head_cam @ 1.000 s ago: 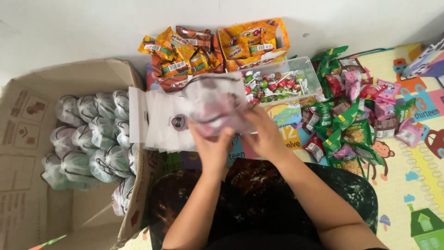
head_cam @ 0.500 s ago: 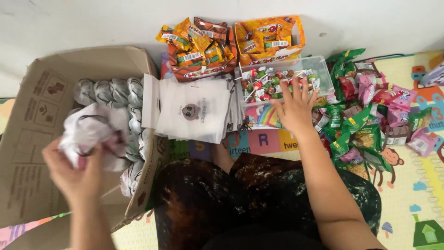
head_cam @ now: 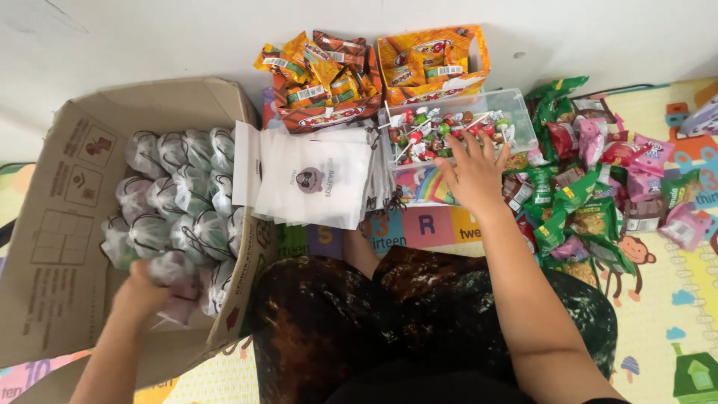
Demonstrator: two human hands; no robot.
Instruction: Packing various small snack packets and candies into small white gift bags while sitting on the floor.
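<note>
Down in the cardboard box (head_cam: pixel 67 224), the left hand (head_cam: pixel 140 290) is closed around a filled drawstring pouch (head_cam: pixel 173 271), set among the other packed pouches (head_cam: pixel 176 198). Meanwhile the right hand (head_cam: pixel 473 170), fingers spread and holding nothing, hovers over the clear tub of lollipops (head_cam: pixel 523 120).

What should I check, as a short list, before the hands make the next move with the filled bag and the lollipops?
1. Left hand has the filled bag down inside the cardboard box: ok.
2. Left hand has let go of the bag: cannot tell, motion blur.
3. Right hand is over the clear lollipop tray, fingers spread: ok.
4. Right hand holds a lollipop: not ok, it looks empty.
5. Flat white pouches are stacked within reach between box and tray: ok.
6. Box has free room near the front: ok.
</note>
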